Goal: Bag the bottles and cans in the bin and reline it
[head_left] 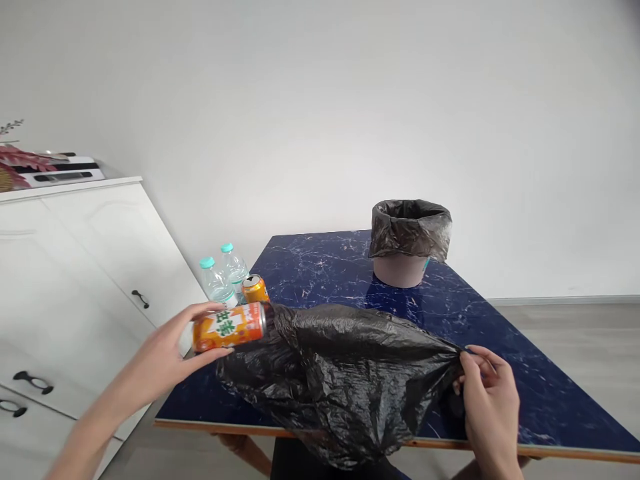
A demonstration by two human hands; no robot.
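My left hand (185,343) is closed around an orange drink can (229,327), held on its side with its end toward the bag. A black plastic bag (350,373) stretches across the front of the table and droops over the edge. Its right corner is pinched by my right hand (490,393) between thumb and fingers. Behind the can stand two clear bottles with teal caps, a nearer bottle (216,281) and a farther bottle (233,265). Beside them is a second orange can (254,289), upright.
A pinkish bin (399,271) lined with a dark bag (400,233) stands at the back right of the blue marbled table (310,267). White cabinets (95,267) with black handles are on the left, with a flower and a box on top. A white wall rises behind.
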